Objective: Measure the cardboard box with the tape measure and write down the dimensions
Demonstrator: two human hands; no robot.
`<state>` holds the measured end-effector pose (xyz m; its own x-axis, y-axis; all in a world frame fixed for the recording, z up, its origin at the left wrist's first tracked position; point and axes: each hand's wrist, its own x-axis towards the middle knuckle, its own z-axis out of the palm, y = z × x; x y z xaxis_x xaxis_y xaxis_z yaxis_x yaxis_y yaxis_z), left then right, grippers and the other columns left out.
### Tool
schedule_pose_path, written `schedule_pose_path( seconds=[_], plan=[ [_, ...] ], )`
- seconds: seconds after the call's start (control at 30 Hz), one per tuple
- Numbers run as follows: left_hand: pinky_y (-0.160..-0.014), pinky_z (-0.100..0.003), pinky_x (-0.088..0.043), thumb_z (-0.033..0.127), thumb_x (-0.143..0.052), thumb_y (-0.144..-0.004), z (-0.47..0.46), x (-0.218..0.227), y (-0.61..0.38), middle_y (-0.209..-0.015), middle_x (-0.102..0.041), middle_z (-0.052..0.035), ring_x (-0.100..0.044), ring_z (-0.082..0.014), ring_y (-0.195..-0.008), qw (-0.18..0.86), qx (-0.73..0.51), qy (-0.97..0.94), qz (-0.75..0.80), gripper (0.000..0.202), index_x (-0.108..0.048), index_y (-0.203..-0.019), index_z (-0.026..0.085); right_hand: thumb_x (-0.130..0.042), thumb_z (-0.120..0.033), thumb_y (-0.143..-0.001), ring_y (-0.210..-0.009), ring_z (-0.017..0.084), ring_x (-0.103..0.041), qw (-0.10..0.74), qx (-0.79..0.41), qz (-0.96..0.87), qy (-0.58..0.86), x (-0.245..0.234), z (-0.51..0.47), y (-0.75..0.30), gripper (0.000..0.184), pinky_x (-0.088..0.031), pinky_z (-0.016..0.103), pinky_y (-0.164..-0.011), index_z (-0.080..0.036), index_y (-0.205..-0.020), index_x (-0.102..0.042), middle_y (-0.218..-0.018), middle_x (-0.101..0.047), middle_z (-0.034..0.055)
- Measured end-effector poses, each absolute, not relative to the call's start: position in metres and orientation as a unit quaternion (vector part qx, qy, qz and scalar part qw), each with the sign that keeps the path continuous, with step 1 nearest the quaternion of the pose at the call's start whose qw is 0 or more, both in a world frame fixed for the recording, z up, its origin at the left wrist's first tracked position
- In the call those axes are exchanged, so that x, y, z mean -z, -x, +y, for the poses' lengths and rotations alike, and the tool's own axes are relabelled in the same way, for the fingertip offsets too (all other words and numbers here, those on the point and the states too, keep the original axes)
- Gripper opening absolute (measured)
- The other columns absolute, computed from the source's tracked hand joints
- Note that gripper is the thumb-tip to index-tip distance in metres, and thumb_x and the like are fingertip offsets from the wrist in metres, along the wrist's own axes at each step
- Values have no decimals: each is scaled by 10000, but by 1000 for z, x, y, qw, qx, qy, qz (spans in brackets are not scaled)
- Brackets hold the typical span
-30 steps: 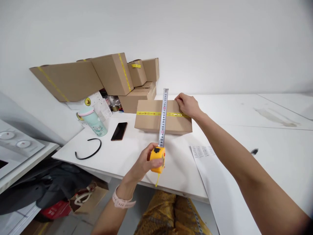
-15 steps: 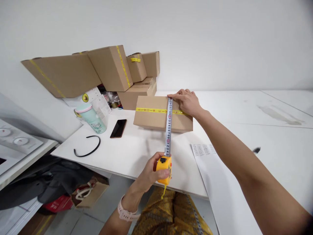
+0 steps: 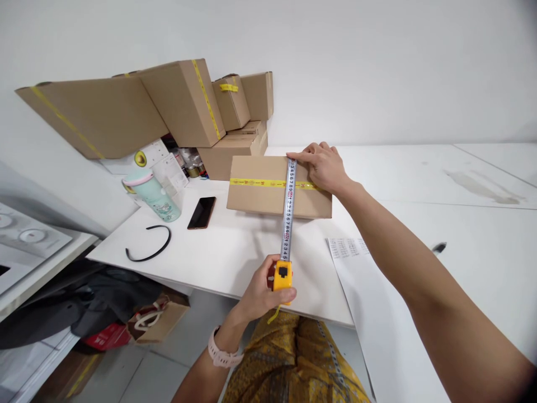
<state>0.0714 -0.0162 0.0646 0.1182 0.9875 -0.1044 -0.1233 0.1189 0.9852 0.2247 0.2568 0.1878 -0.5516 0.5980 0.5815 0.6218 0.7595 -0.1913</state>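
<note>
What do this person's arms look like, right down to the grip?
Human arms, with no sleeves or cables in view. The left grip and right grip are ungloved. A pale pink, slotted band circles the left wrist; the right wrist shows none.

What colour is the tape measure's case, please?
The case is yellow-orange; the head view shows it.

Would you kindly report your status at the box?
Left hand holds yellow tape measure. Right hand on cardboard box, at far end of extended blade. Blade over box top; smartphone apart, left of box.
</note>
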Motion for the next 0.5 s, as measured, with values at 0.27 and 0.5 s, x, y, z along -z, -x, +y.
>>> schedule_pose_path(
  seconds=[0.27,0.5],
  plan=[
    [-721,-258,-490,392,-858,-713,-18,-58,-68,-1059,-593,-47,-549,-139,-825,572,-483,-483,454,614,-556,-1216,208,-240,-335,-1057,-992,306,-483,322,61,-868,372,-183,249,-221,514,-333,461,-860,-325,-1397,-626,-1057,-637,123],
    [-748,-290,-499,418,-858,-695,-55,-53,-65,-1085,-596,-56,-585,-176,-863,562,-517,-477,436,686,-545,-1282,252,-293,-577,-1031,-1096,349,-458,305,130,-858,392,-177,211,-219,554,-303,504,-933,-237,-1332,-609,-1079,-620,135]
  ],
)
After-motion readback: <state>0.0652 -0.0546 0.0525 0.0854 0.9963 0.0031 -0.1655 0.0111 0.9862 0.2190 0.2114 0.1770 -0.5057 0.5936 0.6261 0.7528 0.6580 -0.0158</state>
